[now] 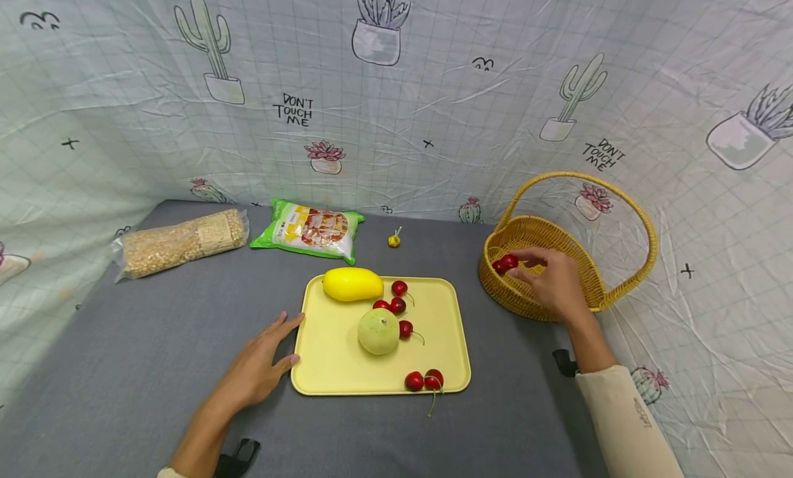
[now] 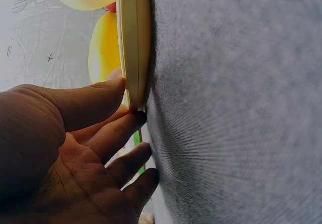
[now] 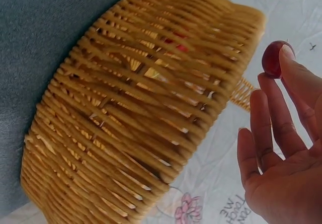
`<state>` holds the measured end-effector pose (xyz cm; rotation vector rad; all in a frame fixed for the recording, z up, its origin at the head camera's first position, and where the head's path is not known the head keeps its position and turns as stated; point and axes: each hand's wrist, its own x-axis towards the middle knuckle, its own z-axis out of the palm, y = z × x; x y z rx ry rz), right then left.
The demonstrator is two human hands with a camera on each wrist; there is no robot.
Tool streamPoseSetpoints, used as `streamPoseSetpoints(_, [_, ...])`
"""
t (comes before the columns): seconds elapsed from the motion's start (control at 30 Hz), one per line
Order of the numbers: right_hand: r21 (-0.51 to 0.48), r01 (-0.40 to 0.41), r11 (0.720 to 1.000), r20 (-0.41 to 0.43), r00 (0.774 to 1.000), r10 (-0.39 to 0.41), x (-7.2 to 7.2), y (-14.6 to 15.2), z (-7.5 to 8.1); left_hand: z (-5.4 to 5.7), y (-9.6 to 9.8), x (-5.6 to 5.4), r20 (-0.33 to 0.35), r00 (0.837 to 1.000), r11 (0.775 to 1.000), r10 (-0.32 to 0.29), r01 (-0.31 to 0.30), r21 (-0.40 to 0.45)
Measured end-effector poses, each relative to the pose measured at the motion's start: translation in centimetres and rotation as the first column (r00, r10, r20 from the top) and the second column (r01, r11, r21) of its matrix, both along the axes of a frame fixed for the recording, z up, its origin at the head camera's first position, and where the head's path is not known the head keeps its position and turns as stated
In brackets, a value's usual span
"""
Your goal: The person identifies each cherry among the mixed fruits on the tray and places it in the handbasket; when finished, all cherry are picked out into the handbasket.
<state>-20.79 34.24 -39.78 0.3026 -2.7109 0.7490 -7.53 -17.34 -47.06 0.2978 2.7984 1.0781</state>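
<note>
My right hand [image 1: 553, 279] is over the wicker basket [image 1: 591, 264], pinching a dark red cherry [image 3: 272, 59] between thumb and fingertip. Another red cherry [image 1: 498, 266] shows just beside it, inside the basket. My left hand [image 1: 257, 364] touches the left rim of the yellow tray [image 1: 334, 378] with thumb and fingers spread along it. On that tray lie a yellow oval fruit [image 1: 353, 284], a round pale green fruit [image 1: 378, 331] and several cherries. Two of these, including the right one [image 1: 434, 379], sit at the front rim, a stem hanging over it.
Behind the tray lie a green-and-white packet [image 1: 310, 231] and a clear bag of yellowish kernels [image 1: 182, 244]. A tiny yellow item [image 1: 394, 240] with a stem sits at the back. The basket's tall handle [image 1: 650, 240] arches up on the right, near the patterned cloth wall.
</note>
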Motion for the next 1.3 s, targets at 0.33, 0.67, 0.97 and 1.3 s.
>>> streamPoseSetpoints(0.33, [-0.004,0.066,0.998,0.147,0.987,-0.065,-1.4,1.5,-0.4,0.0,0.1,0.0,0.004,1.000,1.000,0.001,-0.001,-0.003])
streamPoseSetpoints(0.67, [0.015,0.115,0.993,0.200,0.973,-0.115,-2.9,2.8,-0.9,0.0,0.1,0.0,0.001,1.000,1.000,-0.002,0.002,0.002])
streamPoseSetpoints(0.97, [0.022,0.157,0.987,0.317,0.936,-0.156,-3.7,3.6,-1.3,0.0,0.0,0.0,-0.001,1.000,1.000,-0.001,0.001,0.011])
streamPoseSetpoints(1.3, [0.083,0.187,0.979,0.388,0.899,-0.204,-4.5,4.3,-2.1,-0.1,0.0,0.1,-0.005,1.000,1.000,-0.002,0.002,0.007])
